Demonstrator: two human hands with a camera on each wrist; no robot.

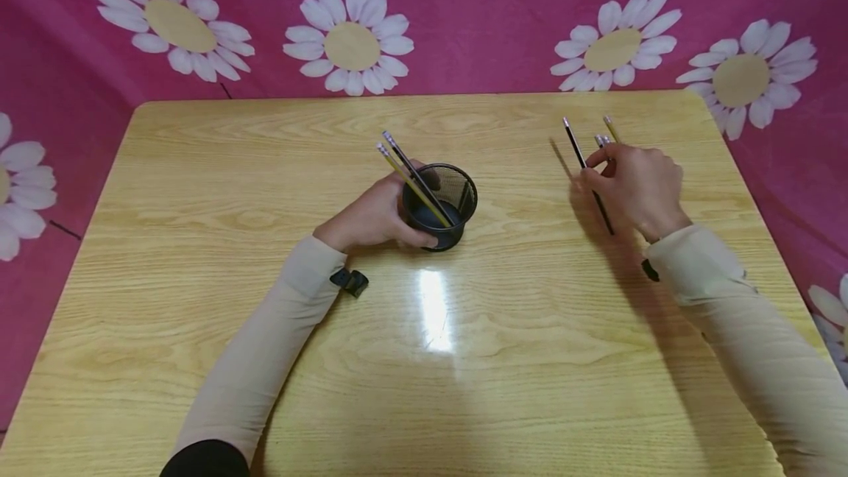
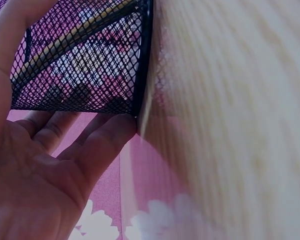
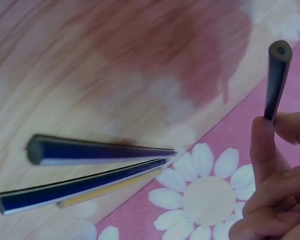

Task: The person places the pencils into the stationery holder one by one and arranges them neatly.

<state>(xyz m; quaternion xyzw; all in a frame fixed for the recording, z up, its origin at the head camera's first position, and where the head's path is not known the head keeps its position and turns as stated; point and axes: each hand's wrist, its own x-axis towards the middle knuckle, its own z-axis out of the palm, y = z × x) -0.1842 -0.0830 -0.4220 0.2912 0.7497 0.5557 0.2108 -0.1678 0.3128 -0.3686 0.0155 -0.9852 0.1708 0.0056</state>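
Observation:
My left hand [image 1: 374,216] grips a black mesh pencil cup [image 1: 469,201] round its side, thumb at the front and fingers behind. The cup stands on the table, and inside it a yellow pencil [image 1: 404,174] and a black pencil [image 1: 400,147] lean left. To the right, my right hand [image 1: 639,179] pinches another black pencil [image 1: 573,140] between thumb and finger, held above the table. Below that hand lie two dark pencils [image 3: 90,186] and a yellow pencil [image 3: 110,190], mostly hidden by the hand in the head view.
The wooden table [image 1: 517,359] has a bright reflection near its middle. Behind it hangs a pink cloth [image 1: 477,20] with large white daisies. Black clips sit at both cuffs, the left clip [image 1: 350,282] showing more.

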